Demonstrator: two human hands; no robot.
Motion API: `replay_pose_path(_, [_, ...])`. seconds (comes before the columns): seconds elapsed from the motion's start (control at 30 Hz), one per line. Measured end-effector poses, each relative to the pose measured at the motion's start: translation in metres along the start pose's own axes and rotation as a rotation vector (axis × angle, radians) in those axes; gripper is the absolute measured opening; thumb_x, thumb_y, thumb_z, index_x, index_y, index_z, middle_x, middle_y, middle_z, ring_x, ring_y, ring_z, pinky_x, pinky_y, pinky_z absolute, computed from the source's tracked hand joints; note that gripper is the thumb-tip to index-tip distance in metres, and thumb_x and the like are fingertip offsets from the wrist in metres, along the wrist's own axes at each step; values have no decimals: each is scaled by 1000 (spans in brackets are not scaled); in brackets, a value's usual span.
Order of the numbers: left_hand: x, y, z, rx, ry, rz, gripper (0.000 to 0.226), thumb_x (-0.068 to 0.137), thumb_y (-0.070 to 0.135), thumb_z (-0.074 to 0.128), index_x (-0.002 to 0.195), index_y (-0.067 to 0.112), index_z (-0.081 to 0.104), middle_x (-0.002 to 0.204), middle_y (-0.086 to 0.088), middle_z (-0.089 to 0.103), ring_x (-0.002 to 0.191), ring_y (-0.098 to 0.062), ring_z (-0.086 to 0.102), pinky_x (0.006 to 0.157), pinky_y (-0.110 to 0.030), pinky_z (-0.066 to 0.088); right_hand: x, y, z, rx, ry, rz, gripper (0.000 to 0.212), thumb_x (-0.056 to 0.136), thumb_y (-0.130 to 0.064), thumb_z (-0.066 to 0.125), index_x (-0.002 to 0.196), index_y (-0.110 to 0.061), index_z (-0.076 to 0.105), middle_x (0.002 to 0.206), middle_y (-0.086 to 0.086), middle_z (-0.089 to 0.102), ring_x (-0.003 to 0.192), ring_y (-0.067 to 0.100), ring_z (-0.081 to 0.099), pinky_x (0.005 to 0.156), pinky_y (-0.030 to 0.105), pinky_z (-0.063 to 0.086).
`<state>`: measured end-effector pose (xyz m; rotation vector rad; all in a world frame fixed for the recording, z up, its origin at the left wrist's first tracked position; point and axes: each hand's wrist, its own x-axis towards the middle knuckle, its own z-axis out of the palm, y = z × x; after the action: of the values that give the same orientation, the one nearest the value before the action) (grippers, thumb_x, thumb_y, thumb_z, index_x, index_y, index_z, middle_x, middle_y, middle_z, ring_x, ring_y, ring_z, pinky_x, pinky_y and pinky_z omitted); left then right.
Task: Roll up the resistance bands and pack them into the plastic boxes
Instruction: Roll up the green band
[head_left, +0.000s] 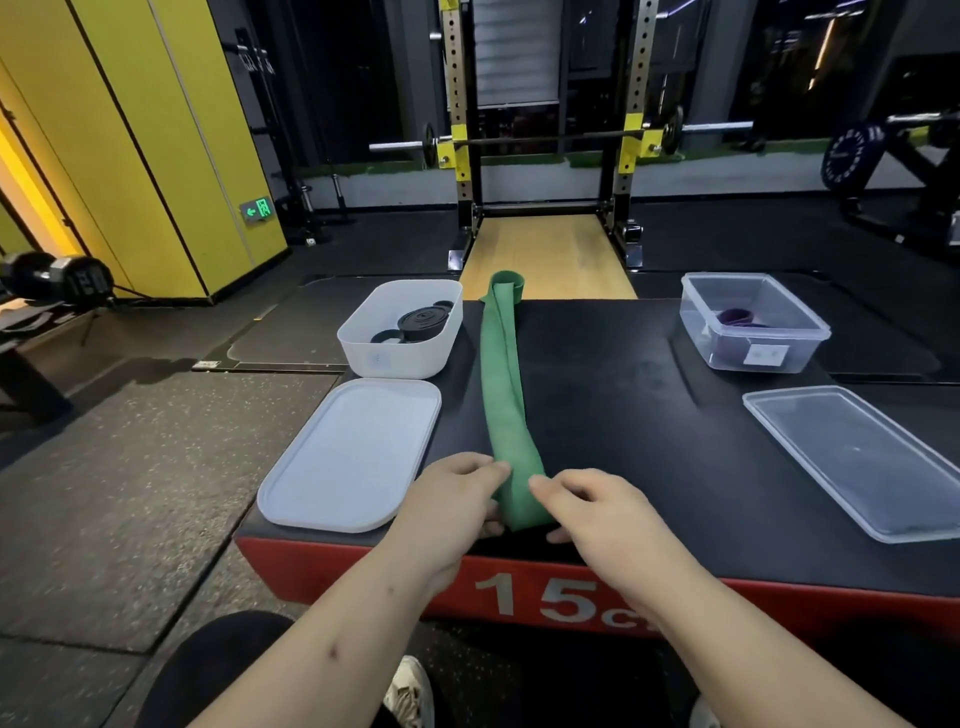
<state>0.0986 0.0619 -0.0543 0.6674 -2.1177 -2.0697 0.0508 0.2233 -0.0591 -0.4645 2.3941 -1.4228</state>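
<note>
A long green resistance band (503, 384) lies stretched out lengthwise down the middle of the black platform top (618, 405), its far end hanging over the back edge. My left hand (457, 493) pinches the near end of the band from the left side. My right hand (587, 504) pinches the same end from the right. A white plastic box (400, 358) at the back left holds rolled black bands (421, 322). A clear plastic box (753, 332) at the back right holds a rolled purple band (737, 316).
A white lid (348, 457) lies in front of the white box, and a clear lid (857, 457) lies in front of the clear box. The platform has a red front edge (363, 571). A squat rack with a barbell (550, 140) stands behind, and yellow wall panels (156, 130) stand at left.
</note>
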Motion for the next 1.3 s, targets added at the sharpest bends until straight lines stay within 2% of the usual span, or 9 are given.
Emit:
replay_pose_path(0.17, [-7,-14,8,271,44,50,17,96,31,65,87,21,75,81,-1,74,67,-11,63,73,-40,58,-10,19,5,11,77,93,45,96,-50,65,66,-17,65,76,-4,64,77,17,74,73,41,56])
replay_pose_path(0.3, [-9,-19,10,265,42,49,18,96,31,64,86,23,76,82,0,75,71,-16,69,77,-42,60,-15,19,6,111,98,171,46,98,-50,62,63,-21,69,69,-1,67,63,15,72,51,21,47])
replay_pose_path(0.43, [-9,-21,10,198,33,19,17,96,29,66,85,21,76,85,-1,76,83,-23,74,75,-41,64,-16,18,12,329,39,223,37,98,-40,68,77,-12,79,73,6,76,66,21,75,77,45,64])
replay_pose_path(0.57, [-8,-21,7,267,80,45,15,93,37,69,90,24,75,83,2,75,64,-13,69,60,-26,55,-14,25,17,462,60,240,29,95,-28,73,78,-5,76,69,7,72,69,27,75,87,53,61])
replay_pose_path(0.67, [-7,-24,10,271,75,48,12,94,34,69,99,24,73,83,4,73,54,-4,63,51,-19,48,-12,29,18,497,114,244,14,92,-21,77,98,-9,71,86,10,73,65,26,74,79,49,64])
replay_pose_path(0.73, [-7,-25,10,255,53,38,15,95,33,69,105,23,71,85,4,73,52,0,62,50,-19,47,-9,32,19,519,137,251,24,90,-20,80,109,-15,67,99,13,73,66,24,73,78,51,64])
replay_pose_path(0.97, [0,-31,9,185,11,27,21,89,27,76,109,22,70,93,2,77,73,-10,71,60,-23,52,1,41,13,503,60,235,43,92,-14,74,130,-22,57,96,9,78,88,37,76,78,50,60])
replay_pose_path(1.13, [6,-32,10,112,3,-3,30,87,14,78,112,17,64,99,-8,75,83,-19,77,78,-37,63,1,39,10,461,14,214,40,95,-6,67,133,-15,59,96,7,78,80,30,73,61,33,53])
replay_pose_path(1.3, [29,-25,10,-28,-17,-65,56,78,21,77,128,11,56,116,-14,71,92,-26,77,77,-41,63,5,41,10,440,-51,204,36,94,-10,66,129,-16,64,101,8,79,96,41,73,69,37,58])
